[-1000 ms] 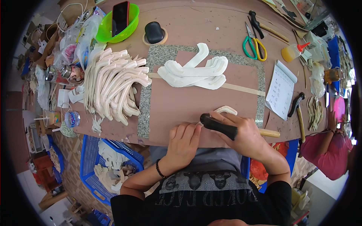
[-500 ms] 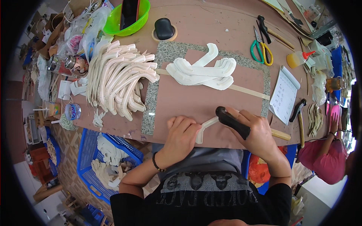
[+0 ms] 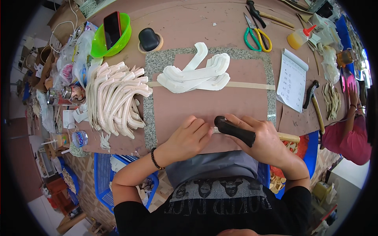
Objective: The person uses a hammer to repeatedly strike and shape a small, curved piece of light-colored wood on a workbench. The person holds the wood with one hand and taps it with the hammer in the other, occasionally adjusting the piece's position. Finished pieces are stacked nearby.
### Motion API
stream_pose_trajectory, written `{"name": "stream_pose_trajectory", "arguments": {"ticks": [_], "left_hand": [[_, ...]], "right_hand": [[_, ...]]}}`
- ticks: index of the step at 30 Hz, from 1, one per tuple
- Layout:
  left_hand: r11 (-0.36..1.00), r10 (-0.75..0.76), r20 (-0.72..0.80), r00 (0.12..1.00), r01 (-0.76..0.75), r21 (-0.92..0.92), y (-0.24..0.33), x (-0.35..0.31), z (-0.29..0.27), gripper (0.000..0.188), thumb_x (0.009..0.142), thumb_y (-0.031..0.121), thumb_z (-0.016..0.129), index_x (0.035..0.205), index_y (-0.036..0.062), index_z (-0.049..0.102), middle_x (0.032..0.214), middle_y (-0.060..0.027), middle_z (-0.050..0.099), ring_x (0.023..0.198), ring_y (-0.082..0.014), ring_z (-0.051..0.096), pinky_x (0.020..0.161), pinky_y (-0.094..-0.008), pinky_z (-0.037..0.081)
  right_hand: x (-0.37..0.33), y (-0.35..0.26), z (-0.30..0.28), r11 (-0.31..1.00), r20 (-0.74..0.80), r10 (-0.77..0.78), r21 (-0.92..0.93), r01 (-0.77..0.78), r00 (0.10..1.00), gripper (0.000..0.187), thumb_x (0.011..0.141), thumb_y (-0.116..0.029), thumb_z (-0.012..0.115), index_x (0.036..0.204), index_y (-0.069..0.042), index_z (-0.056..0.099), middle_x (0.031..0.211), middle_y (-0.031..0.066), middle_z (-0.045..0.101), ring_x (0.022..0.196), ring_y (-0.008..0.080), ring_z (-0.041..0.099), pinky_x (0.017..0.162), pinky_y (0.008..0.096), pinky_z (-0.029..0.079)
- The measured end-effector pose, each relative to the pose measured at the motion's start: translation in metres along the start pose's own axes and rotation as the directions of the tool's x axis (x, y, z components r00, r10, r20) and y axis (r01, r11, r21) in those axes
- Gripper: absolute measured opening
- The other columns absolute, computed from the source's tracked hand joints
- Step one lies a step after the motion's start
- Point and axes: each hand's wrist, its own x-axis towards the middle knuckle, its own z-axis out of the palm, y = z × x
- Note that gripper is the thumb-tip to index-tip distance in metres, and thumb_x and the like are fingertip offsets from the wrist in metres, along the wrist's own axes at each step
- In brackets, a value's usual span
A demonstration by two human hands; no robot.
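My right hand (image 3: 264,138) grips a dark handled tool (image 3: 235,131) low over the brown work board (image 3: 204,103), near its front edge. Just left of it, my left hand (image 3: 189,138) lies knuckles up on the board with the fingers bent down; a cream strip piece is mostly hidden beneath it. The tool's dark tip nearly meets my left fingertips. Three or so cream curved pieces (image 3: 197,74) lie stacked at the far side of the board.
A big pile of cream curved strips (image 3: 116,99) lies to the left. A green bowl (image 3: 103,48) holds a phone. Green-handled scissors (image 3: 256,33), a glue bottle (image 3: 301,37), a notepad (image 3: 292,80) and a hammer (image 3: 315,103) lie right. Another person's arm (image 3: 352,114) is far right.
My left hand has slid right and covered the cream strip that was visible half a second ago. The tool in my right hand has come down flatter, closer to the left fingers.
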Motion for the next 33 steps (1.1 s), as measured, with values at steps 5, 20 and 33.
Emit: {"name": "stream_pose_trajectory", "arguments": {"ticks": [5, 20, 33], "left_hand": [[0.994, -0.092, -0.114, 0.989, 0.084, -0.073, -0.001, -0.002, 0.004, 0.025, 0.080, 0.010, 0.070, 0.103, -0.0006, 0.069, 0.105, -0.0094, 0.062, 0.100, -0.0264, 0.059, 0.093, -0.0421, 0.045], [0.996, -0.078, -0.032, 0.996, 0.079, 0.029, 0.013, -0.005, 0.003, 0.027, 0.080, 0.010, 0.068, 0.103, -0.0035, 0.069, 0.108, -0.0148, 0.062, 0.101, -0.0314, 0.059, 0.093, -0.0460, 0.049], [0.947, -0.301, -0.211, 0.930, 0.266, -0.178, 0.020, -0.013, 0.014, 0.027, 0.073, 0.004, 0.080, 0.098, -0.0003, 0.071, 0.107, -0.0118, 0.063, 0.103, -0.0306, 0.060, 0.086, -0.0431, 0.050]], "right_hand": [[0.006, -0.001, 0.006, 0.999, 0.018, -0.020, -0.040, 0.020, 1.000, 0.056, 0.080, -0.015, 0.072, 0.135, -0.006, 0.063, 0.082, 0.0097, 0.066, 0.064, 0.0283, 0.068, 0.055, 0.0388, 0.055], [0.008, 0.003, 0.008, 1.000, -0.031, -0.021, -0.001, 0.021, 0.999, 0.060, 0.079, -0.014, 0.072, 0.138, -0.006, 0.062, 0.087, 0.0104, 0.068, 0.064, 0.0289, 0.068, 0.056, 0.0401, 0.056], [0.011, 0.000, 0.014, 0.996, 0.001, -0.085, -0.032, 0.085, 0.996, 0.058, 0.078, -0.012, 0.071, 0.135, -0.002, 0.061, 0.086, 0.0102, 0.066, 0.065, 0.0250, 0.068, 0.053, 0.0363, 0.055]]}}
